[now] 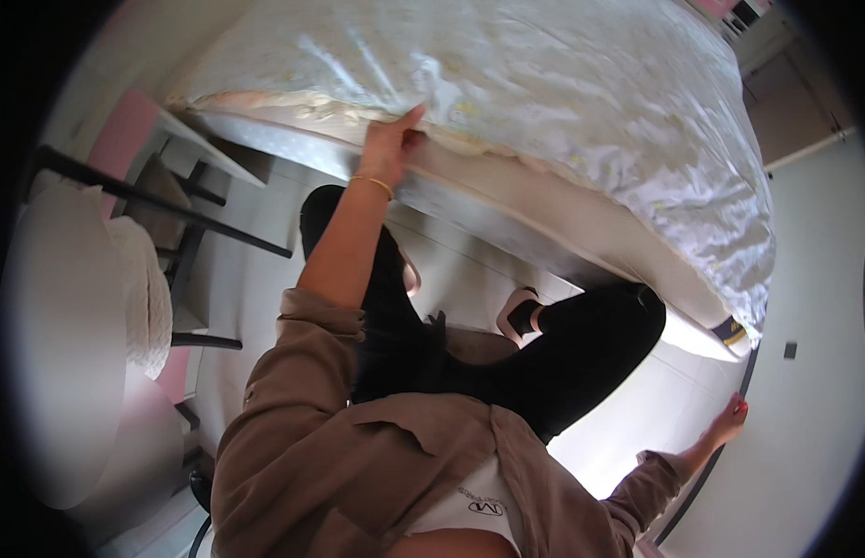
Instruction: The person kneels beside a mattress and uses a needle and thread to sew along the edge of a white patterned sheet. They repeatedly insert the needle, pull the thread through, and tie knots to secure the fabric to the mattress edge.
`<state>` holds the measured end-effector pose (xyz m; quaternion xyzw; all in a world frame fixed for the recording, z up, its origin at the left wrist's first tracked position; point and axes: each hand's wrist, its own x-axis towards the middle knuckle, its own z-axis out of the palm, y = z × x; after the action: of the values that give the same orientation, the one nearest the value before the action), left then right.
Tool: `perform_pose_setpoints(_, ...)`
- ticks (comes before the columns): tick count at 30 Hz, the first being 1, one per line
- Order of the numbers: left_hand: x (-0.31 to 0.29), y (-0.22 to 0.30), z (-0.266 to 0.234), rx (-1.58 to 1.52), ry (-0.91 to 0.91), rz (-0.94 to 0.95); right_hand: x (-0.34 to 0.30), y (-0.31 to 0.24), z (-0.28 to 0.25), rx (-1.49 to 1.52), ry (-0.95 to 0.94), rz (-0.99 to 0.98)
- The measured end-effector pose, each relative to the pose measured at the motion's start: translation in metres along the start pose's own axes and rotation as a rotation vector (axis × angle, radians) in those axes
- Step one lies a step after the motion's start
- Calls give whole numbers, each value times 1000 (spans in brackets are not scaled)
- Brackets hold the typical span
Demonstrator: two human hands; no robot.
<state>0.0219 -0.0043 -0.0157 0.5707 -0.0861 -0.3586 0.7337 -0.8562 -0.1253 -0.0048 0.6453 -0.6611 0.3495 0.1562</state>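
A pale, wrinkled bed sheet (563,102) with a faint print covers the mattress (544,195), which fills the upper half of the view. At the mattress's near edge, my left hand (391,149) grips the sheet's hem, thumb on top and fingers partly hidden beneath. A thin gold bracelet circles that wrist. Low on the right, my right hand (726,420) is beside the white wall, away from the bed. Its fingers are curled, with a small red spot near the tips; whether it holds anything cannot be made out.
Below the mattress runs the pale bed base (470,212). My black-trousered knees (591,325) are spread close against it over tiled floor. To the left stands a white chair (70,344) with dark legs and a cream cloth (142,298). A white wall (814,372) borders the right.
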Motion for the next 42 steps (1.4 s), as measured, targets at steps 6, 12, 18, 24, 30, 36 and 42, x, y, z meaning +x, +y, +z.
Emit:
perform_pose_setpoints(6,51,-25,-101,1312,-33,1028,-36,-100,-1,1369,-84,606)
perform_pose_setpoints(12,66,-43,-78,129,-60,130,-1,-107,-40,1419,70,910)
perform_pose_setpoints(18,78,-37,-84,128,-41,52,-20,-59,-64,1599,310,1071)
perform_pose_setpoints(24,111,-45,-89,205,-155,131,-43,33,-75,1455,486,1068)
perform_pose_setpoints(30,49,-32,-65,329,-45,134,-48,80,-105,1191,940,1192)
perform_pose_setpoints(36,31,-26,-46,307,-111,170,-4,20,-42,1191,326,1196)
perform_pose_setpoints(42,70,-35,-99,132,-281,57,55,-82,73,1369,74,1203)
